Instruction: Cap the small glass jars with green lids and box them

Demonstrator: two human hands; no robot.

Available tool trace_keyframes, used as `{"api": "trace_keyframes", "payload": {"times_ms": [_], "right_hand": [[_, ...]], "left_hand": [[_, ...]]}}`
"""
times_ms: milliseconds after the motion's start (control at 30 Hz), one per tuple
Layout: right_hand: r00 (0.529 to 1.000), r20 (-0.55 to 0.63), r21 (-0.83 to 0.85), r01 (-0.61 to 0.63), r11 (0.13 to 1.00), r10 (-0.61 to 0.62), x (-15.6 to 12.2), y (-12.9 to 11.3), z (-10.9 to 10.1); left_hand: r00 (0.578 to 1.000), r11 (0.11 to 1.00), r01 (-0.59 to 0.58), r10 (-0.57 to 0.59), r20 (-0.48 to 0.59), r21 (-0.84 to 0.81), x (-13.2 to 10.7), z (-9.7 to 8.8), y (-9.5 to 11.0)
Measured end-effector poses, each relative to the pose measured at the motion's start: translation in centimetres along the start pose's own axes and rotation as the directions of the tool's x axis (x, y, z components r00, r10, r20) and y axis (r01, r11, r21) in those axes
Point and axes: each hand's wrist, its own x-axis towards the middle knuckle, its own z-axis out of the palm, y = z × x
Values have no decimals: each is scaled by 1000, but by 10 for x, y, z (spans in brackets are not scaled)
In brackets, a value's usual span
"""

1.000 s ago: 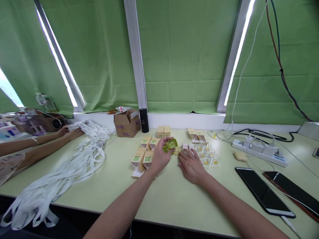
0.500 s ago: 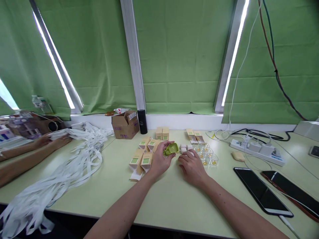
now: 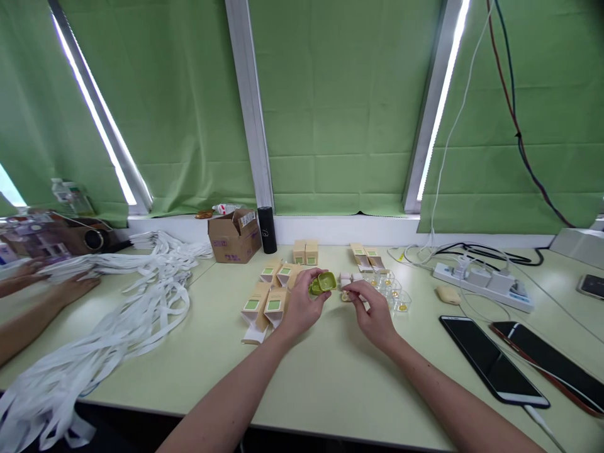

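Green square plastic-looking cups [image 3: 326, 281], gripped by the left hand [image 3: 302, 301], could slip if the right hand [image 3: 375, 318], its hold unclear, knocks them.

Desk [image 3: 306, 390]: pale yellow-green top; from my station I note a seam left of the cardboard box [image 3: 234, 236]. Box stands at the back, black cylinder [image 3: 267, 230] upright beside it. Left: white straps [image 3: 108, 340], tangled heap, trailing over the near edge. Centre: I count four green-labelled cartons [image 3: 255, 304] grouped, a carton pair [image 3: 306, 253] behind. Right of these: small white pieces [image 3: 346, 277] next to clear cups [image 3: 402, 305] with yellowish centres, partly hidden; two tilted cartons [image 3: 367, 258] behind. Far right: power strip [image 3: 484, 287], cables [image 3: 491, 253], beige case [image 3: 448, 294], white-edged phone [image 3: 494, 360], dark device [image 3: 552, 365] alongside.
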Motion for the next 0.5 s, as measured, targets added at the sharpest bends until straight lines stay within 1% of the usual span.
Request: {"api": "trace_keyframes", "payload": {"times_ms": [67, 133, 200, 267, 400, 500], "right_hand": [[996, -35, 61, -80, 995, 82, 1, -2, 0], [981, -66, 122, -175, 977, 184, 1, -2, 1], [954, -82, 196, -269, 943, 289, 1, 0, 2], [923, -85, 287, -337, 896, 375, 2, 3, 2], [872, -77, 458, -400, 794, 484, 6, 8, 3], [848, -58, 525, -424, 739, 527, 8, 8, 3]], "left_hand": [[1000, 1000, -5, 5, 4, 17, 0, 0, 0], [1000, 999, -7, 7, 11, 33, -1, 0, 1], [1000, 999, -3, 2, 25, 47, -1, 0, 4], [999, 999, 2, -4, 44, 50, -2, 0, 6], [998, 999, -6, 3, 70, 35, -3, 1, 8], [996, 999, 10, -14, 91, 47, -4, 2, 7]]}}
